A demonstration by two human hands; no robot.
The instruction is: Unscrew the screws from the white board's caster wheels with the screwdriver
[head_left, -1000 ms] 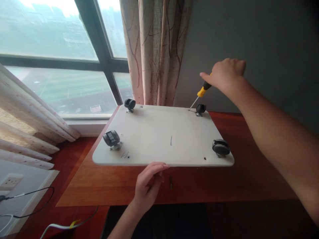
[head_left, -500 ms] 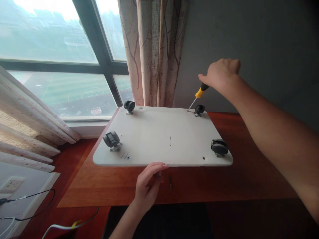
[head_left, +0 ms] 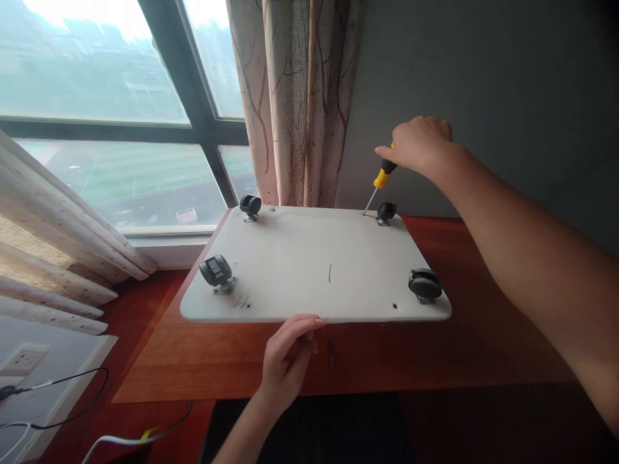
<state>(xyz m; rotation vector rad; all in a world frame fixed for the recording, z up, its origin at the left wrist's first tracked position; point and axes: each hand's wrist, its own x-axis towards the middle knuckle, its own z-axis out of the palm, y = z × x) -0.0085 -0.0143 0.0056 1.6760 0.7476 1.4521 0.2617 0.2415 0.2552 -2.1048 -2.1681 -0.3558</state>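
Note:
A white board (head_left: 294, 258) with rounded corners lies flat, a black caster wheel near each corner. My right hand (head_left: 420, 142) is closed around the yellow-and-black handle of a screwdriver (head_left: 382, 177). Its tip meets the board at the far edge, just left of the far right caster (head_left: 386, 212). At the near edge, my left hand (head_left: 290, 351) grips the board, fingertips on top and the rest curled at the rim. A dark hole (head_left: 394, 306) shows near the right front, and a screw (head_left: 248, 306) sits beside pencil marks at the left front.
Beneath the board is a reddish-brown wooden table (head_left: 193, 361), with a small dark object (head_left: 331, 353) near its front. Curtains (head_left: 302, 103) and a window (head_left: 106, 174) stand behind. Cables (head_left: 116, 441) run at lower left below a wall socket (head_left: 24, 361).
My right hand has shifted slightly left and its grip on the screwdriver handle has turned, with the handle more upright. The left hand and the board stay put.

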